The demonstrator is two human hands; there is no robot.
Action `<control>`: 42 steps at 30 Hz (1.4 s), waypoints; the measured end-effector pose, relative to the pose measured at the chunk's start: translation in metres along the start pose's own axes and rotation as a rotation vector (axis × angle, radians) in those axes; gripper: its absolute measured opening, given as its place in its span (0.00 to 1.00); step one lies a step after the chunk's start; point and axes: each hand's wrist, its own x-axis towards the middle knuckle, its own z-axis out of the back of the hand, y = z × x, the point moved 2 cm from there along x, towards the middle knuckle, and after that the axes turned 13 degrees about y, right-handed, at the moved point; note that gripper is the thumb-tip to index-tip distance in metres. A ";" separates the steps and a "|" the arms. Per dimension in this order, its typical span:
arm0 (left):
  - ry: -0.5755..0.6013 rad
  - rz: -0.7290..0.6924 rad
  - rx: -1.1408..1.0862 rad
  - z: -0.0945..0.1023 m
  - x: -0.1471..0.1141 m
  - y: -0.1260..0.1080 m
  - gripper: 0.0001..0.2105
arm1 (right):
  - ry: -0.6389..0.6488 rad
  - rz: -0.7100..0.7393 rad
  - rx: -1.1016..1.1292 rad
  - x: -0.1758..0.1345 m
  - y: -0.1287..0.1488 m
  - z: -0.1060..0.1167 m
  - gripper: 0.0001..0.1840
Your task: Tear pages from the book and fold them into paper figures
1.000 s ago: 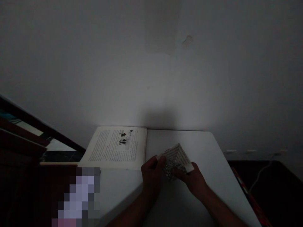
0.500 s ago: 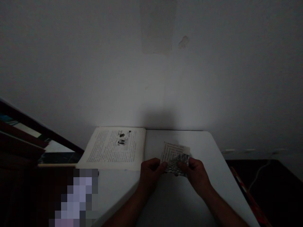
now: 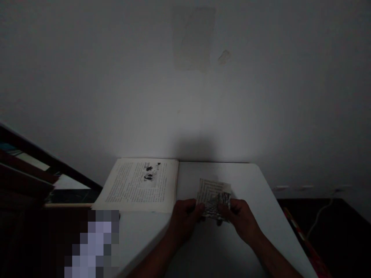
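A small folded piece of printed paper (image 3: 213,189) is held up over the white table (image 3: 237,247). My left hand (image 3: 187,214) pinches its left edge, the thumb lying on the front. On the other side my right hand (image 3: 239,216) grips the lower right part, its thumb pressed on the face of the paper. Dense dark print covers the lower part, while lighter print shows above. Some fingertips show below the paper; the other fingers are hidden behind it.
Printed pages (image 3: 136,181) with a small black picture lie at the table's back left, near the wall (image 3: 139,96). Left of the table runs a dark slanted rail (image 3: 52,158). To the right are a pale cable (image 3: 319,212) and wall sockets (image 3: 303,188).
The paper's dark-printed front part has shifted and looks flatter against the rest. Both hands keep their hold. The whole view has moved slightly, so everything sits a little lower.
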 end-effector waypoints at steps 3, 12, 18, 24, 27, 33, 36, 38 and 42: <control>-0.007 -0.009 -0.037 0.001 0.001 -0.001 0.19 | 0.014 0.007 -0.036 0.000 -0.001 0.000 0.19; -0.062 0.014 -0.201 0.007 0.004 0.002 0.17 | 0.099 0.002 -0.022 0.000 0.002 -0.003 0.17; -0.075 0.046 -0.295 0.008 0.005 0.002 0.17 | 0.110 0.005 -0.053 0.000 -0.001 -0.001 0.15; -0.134 0.054 -0.317 0.012 0.005 0.004 0.17 | 0.114 0.033 -0.105 -0.004 0.004 0.001 0.18; -0.132 0.062 -0.313 0.012 0.005 0.000 0.18 | 0.073 0.028 -0.141 -0.004 0.004 0.002 0.17; -0.129 0.049 -0.328 0.012 0.005 -0.001 0.18 | 0.114 0.067 -0.111 -0.003 0.005 0.002 0.17; -0.116 0.035 -0.290 0.011 0.005 -0.002 0.19 | 0.144 0.100 -0.106 -0.002 0.007 0.000 0.17; -0.111 0.044 -0.301 0.009 0.004 -0.003 0.19 | 0.145 0.107 -0.121 -0.002 0.007 -0.001 0.18; -0.088 0.035 -0.318 0.005 0.003 -0.004 0.20 | 0.104 0.080 -0.127 -0.002 0.007 -0.001 0.18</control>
